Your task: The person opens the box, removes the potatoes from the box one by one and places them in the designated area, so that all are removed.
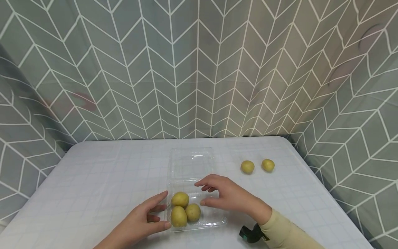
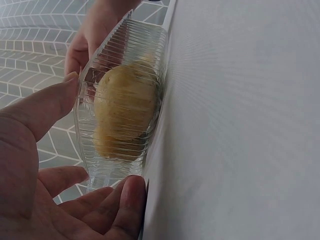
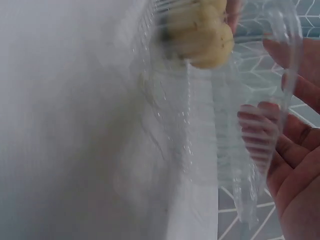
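Observation:
A clear plastic clamshell box (image 1: 211,218) lies on the table with its lid (image 1: 191,162) folded back, away from me. Three yellow potatoes, one of them this potato (image 1: 178,217), sit together in the left part of its base. My left hand (image 1: 144,218) is at the box's left side, its thumb touching the rim in the left wrist view and its fingers loosely extended. Over the right part of the base hovers my right hand (image 1: 222,193), relaxed fingers apart and holding nothing. Its fingers (image 3: 300,92) show behind the clear wall in the right wrist view.
Two more potatoes, a left one (image 1: 247,167) and a right one (image 1: 268,165), lie on the table right of the lid. A white cloth covers the table (image 1: 109,180). Patterned grey curtains (image 1: 186,69) hang behind it and along its sides.

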`<state>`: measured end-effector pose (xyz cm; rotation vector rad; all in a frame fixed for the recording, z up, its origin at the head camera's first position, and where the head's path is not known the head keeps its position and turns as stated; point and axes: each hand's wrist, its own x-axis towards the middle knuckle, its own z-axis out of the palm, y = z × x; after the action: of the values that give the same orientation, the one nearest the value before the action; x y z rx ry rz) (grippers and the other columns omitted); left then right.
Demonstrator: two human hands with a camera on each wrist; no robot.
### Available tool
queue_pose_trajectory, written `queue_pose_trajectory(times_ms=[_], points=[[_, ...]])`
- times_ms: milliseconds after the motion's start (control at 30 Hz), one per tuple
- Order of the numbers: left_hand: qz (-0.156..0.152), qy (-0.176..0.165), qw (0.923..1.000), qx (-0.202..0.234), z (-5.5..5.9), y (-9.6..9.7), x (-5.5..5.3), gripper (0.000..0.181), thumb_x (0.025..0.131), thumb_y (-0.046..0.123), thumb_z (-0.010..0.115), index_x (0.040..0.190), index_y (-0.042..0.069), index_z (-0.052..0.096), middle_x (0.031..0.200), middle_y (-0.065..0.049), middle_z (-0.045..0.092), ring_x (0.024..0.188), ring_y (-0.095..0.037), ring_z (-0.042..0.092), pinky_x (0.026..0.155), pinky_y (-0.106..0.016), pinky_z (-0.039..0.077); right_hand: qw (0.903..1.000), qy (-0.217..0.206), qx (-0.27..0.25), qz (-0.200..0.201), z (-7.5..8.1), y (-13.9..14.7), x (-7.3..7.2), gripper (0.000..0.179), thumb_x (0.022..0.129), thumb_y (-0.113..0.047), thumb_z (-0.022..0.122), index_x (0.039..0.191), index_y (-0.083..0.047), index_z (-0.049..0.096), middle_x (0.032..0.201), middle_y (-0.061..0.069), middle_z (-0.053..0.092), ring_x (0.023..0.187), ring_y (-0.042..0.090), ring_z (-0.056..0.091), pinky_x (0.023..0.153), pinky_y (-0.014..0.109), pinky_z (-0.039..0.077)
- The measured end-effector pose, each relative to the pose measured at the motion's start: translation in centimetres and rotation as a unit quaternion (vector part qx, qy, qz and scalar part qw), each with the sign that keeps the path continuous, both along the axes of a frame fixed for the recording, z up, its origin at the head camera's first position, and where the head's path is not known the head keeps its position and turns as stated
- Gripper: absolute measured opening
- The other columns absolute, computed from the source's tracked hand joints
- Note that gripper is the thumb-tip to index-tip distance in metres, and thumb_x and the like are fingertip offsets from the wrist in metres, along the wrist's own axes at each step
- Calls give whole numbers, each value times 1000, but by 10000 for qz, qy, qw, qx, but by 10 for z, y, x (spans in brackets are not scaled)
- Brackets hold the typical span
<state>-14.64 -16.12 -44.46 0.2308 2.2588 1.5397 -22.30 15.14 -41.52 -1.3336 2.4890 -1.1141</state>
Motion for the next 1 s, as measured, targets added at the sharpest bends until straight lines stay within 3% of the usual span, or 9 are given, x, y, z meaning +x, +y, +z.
queue_pose_trajectory(times_ms=[500, 1000], points=[[-2, -79, 10000, 56, 3, -1, 0, 89, 83, 37, 82, 155, 18, 34, 141, -20, 51, 104, -26, 61, 82, -38, 56, 9993, 49, 289, 214, -4, -14, 3, 46, 89, -24, 76, 131, -16, 61, 121, -2, 64, 104, 8, 61, 90, 28, 51], [-75, 8, 10000, 64, 3, -1, -1, 86, 84, 36, 80, 155, 20, 34, 147, -19, 44, 109, -26, 60, 84, -34, 55, 9935, 664, 879, 293, -10, -18, 7, 37, 89, -35, 76, 123, -23, 67, 118, -16, 61, 108, 1, 57, 92, 23, 48]])
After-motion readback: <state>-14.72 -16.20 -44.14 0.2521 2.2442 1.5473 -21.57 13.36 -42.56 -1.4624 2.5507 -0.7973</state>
